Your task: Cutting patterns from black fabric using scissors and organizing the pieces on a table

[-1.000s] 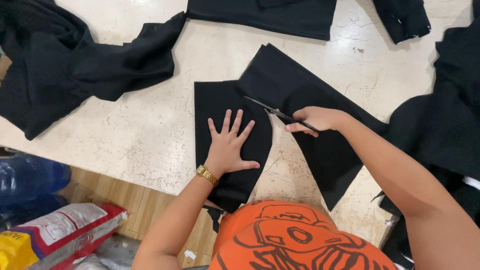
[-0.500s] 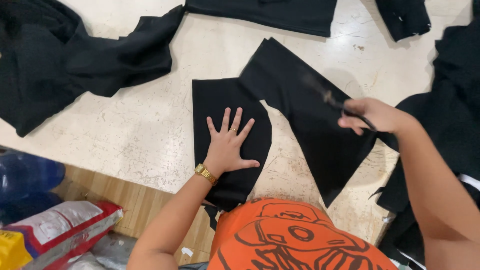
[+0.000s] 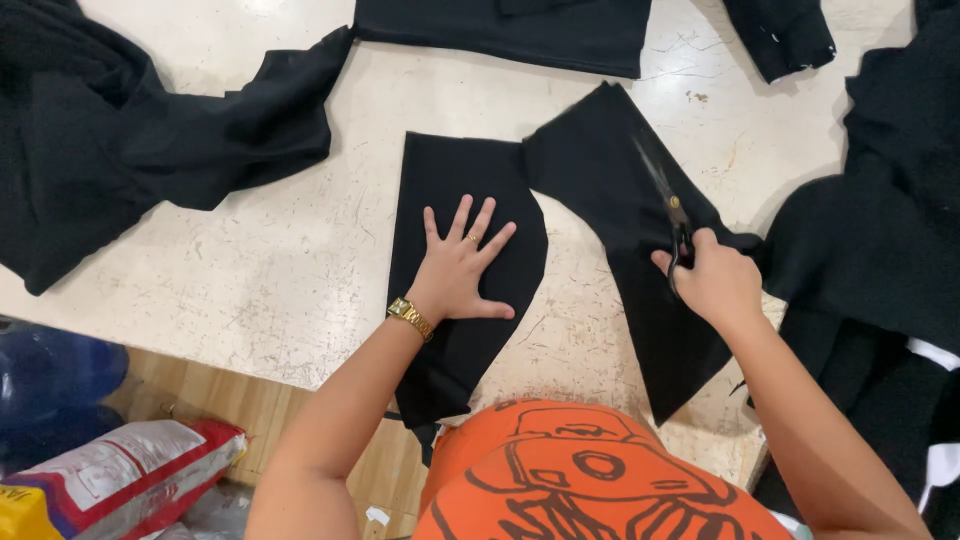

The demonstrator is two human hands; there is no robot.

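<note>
On a pale, scuffed stone-like tabletop [image 3: 250, 270], seen from above by the person's own head camera, black fabric lies in several heaps and cut pieces. At far left, a large rumpled heap of black cloth [image 3: 130, 150] spreads toward the middle. Below it, off the table's edge, a red, white and blue plastic sack [image 3: 130, 480] rests on a wooden floor.

Near the centre, the left hand [image 3: 462, 270] lies flat with fingers released and spread wide, palm pressing down on a cut panel of black fabric with one angled edge [image 3: 450, 190]. A gold metal wristwatch [image 3: 410, 318] circles that wrist, and a ring shows on one finger. The panel's lower end hangs over the table edge toward the person's orange printed shirt [image 3: 590, 480].

Just right of the panel, and joined to it at the top corner, a long slanted strip of black fabric [image 3: 640, 300] runs down to the right. The right hand [image 3: 715, 282] is clenched around the handles of dark metal scissors [image 3: 668, 205], blades pointing up and away over the strip; whether the blades are parted is too dark to tell.

Cutting well here likely means keeping the flat palm firm so the cloth cannot creep, holding the lower blade against the table, and making long, steady closes along the intended line.

At far right, more black cloth is piled [image 3: 880, 200].
</note>
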